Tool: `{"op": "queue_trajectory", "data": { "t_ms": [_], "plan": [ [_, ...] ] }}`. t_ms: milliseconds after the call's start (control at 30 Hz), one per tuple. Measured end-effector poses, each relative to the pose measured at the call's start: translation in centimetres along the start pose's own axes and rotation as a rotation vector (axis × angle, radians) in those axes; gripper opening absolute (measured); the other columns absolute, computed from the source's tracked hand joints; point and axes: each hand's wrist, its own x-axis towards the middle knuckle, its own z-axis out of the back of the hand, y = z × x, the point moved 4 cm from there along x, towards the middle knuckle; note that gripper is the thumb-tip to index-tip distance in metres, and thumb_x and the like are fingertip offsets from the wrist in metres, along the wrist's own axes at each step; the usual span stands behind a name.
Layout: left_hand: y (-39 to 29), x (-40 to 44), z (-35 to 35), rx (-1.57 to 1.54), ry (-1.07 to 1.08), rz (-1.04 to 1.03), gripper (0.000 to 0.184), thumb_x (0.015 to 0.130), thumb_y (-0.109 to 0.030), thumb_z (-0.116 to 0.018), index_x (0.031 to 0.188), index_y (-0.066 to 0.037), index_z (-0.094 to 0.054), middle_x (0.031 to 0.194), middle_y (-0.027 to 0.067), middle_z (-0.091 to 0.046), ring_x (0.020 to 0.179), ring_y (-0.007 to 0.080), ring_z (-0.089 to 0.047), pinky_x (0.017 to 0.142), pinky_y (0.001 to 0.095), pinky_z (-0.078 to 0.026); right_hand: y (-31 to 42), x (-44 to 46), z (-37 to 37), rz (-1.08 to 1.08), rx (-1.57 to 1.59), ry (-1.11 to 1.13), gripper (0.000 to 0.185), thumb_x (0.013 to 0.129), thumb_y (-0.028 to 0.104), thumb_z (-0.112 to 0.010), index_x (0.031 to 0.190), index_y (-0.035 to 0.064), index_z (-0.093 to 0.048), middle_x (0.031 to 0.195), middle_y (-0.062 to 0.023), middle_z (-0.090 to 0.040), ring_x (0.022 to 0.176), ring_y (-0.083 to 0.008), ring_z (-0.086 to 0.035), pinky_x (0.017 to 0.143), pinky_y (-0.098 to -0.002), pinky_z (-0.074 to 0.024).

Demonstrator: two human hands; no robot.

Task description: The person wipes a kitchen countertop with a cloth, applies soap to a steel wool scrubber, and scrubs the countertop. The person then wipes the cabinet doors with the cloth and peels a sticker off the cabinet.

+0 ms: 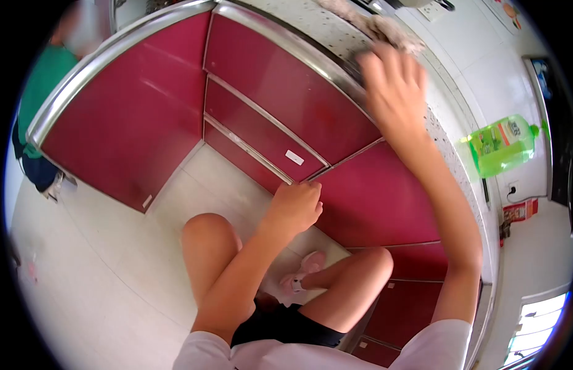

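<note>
My left hand (297,206) curls closed at the metal drawer strip (252,149); my blurred right hand (395,89) spreads loosely over the countertop (317,29).

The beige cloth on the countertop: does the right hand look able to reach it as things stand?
Probably yes: the right hand is raised at the countertop, its blurred fingers close to the cloth. Nothing visible blocks the way; whether they touch is unclear.
</note>
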Motion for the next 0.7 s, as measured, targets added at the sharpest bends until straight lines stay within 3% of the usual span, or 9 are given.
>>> {"op": "queue_trajectory", "data": {
  "t_ms": [100, 200, 233, 300, 333, 400, 700],
  "plan": [
    [-0.3, 0.0, -0.3, -0.014, 0.082, -0.018, 0.034, 0.087, -0.024, -0.057, 0.11, 0.001, -0.056, 0.098, 0.0156, -0.066, 0.09, 0.0341, -0.063, 0.081, 0.0459, -0.047, -0.1, -2.5, 1.1, -0.04, -0.03, 0.002, 0.023, 0.074, 0.014, -0.059, 0.096, 0.0145, -0.051, 0.099, -0.0028, -0.054, 0.091, -0.0213, -0.053, 0.082, -0.038, -0.0396],
    [0.6, -0.1, -1.0, -0.036, 0.108, -0.038, 0.034, 0.088, -0.025, -0.057, 0.111, 0.0, -0.056, 0.097, 0.0161, -0.066, 0.091, 0.0342, -0.063, 0.081, 0.0462, -0.047, 0.6, 0.6, -0.4, -0.027, -0.032, 0.067, 0.023, 0.074, 0.016, -0.059, 0.095, 0.0153, -0.051, 0.1, -0.0033, -0.053, 0.092, -0.0205, -0.052, 0.081, -0.038, -0.0399],
    [1.2, -0.1, -1.3, -0.025, 0.098, -0.032, 0.034, 0.088, -0.025, -0.057, 0.112, -0.001, -0.056, 0.099, 0.0163, -0.066, 0.093, 0.0341, -0.062, 0.082, 0.0466, -0.047, 1.1, 1.8, -1.9, -0.015, -0.049, 0.129, 0.038, 0.071, 0.017, -0.069, 0.104, 0.0134, -0.052, 0.11, -0.0038, -0.053, 0.101, -0.0235, -0.052, 0.086, -0.0393, -0.0394],
    [1.7, -0.2, -0.6, -0.006, 0.121, 0.035, 0.035, 0.088, -0.026, -0.057, 0.113, -0.002, -0.056, 0.1, 0.016, -0.066, 0.094, 0.0341, -0.062, 0.082, 0.0466, -0.047, 2.5, 5.6, -3.6, 0.024, -0.054, 0.113, 0.029, 0.074, 0.013, -0.061, 0.101, 0.0127, -0.049, 0.104, -0.0056, -0.053, 0.1, -0.0226, -0.051, 0.084, -0.0372, -0.041],
    [1.8, -0.4, -0.4, -0.006, 0.134, 0.112, 0.035, 0.089, -0.026, -0.056, 0.114, -0.002, -0.056, 0.101, 0.0158, -0.066, 0.096, 0.034, -0.062, 0.083, 0.0467, -0.047, 3.0, 6.9, -4.3, 0.056, -0.112, 0.042, 0.024, 0.077, 0.016, -0.059, 0.099, 0.0125, -0.049, 0.095, -0.0051, -0.051, 0.091, -0.0203, -0.051, 0.078, -0.0337, -0.0403],
    [1.4, -0.9, 0.1, -0.011, 0.183, 0.126, 0.036, 0.089, -0.027, -0.056, 0.115, -0.002, -0.055, 0.101, 0.0155, -0.066, 0.096, 0.034, -0.062, 0.083, 0.0465, -0.047, 2.9, 7.1, -4.4, 0.048, -0.072, -0.007, 0.023, 0.077, 0.017, -0.059, 0.098, 0.0123, -0.05, 0.093, -0.0049, -0.05, 0.089, -0.0199, -0.051, 0.077, -0.0336, -0.0401],
    [2.9, -1.4, 1.4, 0.082, 0.324, 0.235, 0.045, 0.09, -0.033, -0.054, 0.123, -0.001, -0.051, 0.116, 0.017, -0.061, 0.106, 0.0348, -0.059, 0.091, 0.0451, -0.046, 0.0, -2.6, 1.7, -0.061, -0.107, 0.12, 0.021, 0.074, 0.017, -0.059, 0.093, 0.0134, -0.049, 0.095, -0.0042, -0.051, 0.087, -0.0198, -0.051, 0.077, -0.0349, -0.0395]
  ]
}}
